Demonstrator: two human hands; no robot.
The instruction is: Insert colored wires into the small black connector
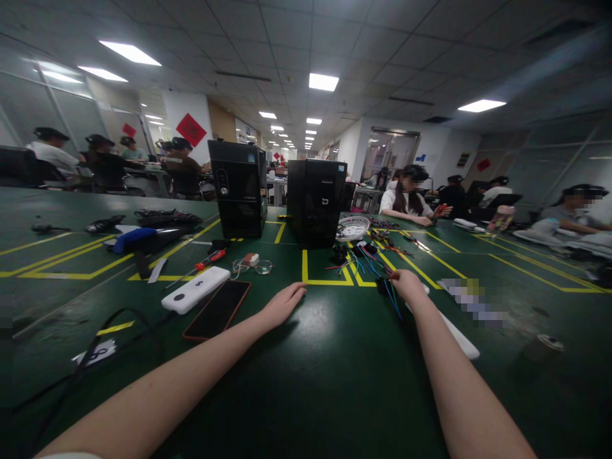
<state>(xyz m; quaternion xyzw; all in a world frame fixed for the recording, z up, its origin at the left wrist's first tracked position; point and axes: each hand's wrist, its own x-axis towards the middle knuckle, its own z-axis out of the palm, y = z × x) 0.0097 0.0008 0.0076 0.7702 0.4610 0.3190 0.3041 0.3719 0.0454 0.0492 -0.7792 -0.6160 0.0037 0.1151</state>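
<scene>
My left hand (285,303) lies on the green table with its fingers stretched out and nothing in them. To the right, the fingers of my right hand (408,285) are closed at a small black part with blue wires (394,301), seemingly pinching its wires. Just beyond that hand lies a loose bunch of coloured wires (366,258) with black connectors. A white, rounded long object (461,339) is partly hidden under my right forearm. Left of my left hand are a phone (218,310) in a brown case and a white power bank (196,290).
Two black computer towers (313,204) (239,191) stand ahead. A white basket (352,227) sits beside the right one. Glasses (262,266), a red screwdriver (210,259) and a black cable (79,366) lie left. A can (545,349) stands right. A person (408,197) works across the table.
</scene>
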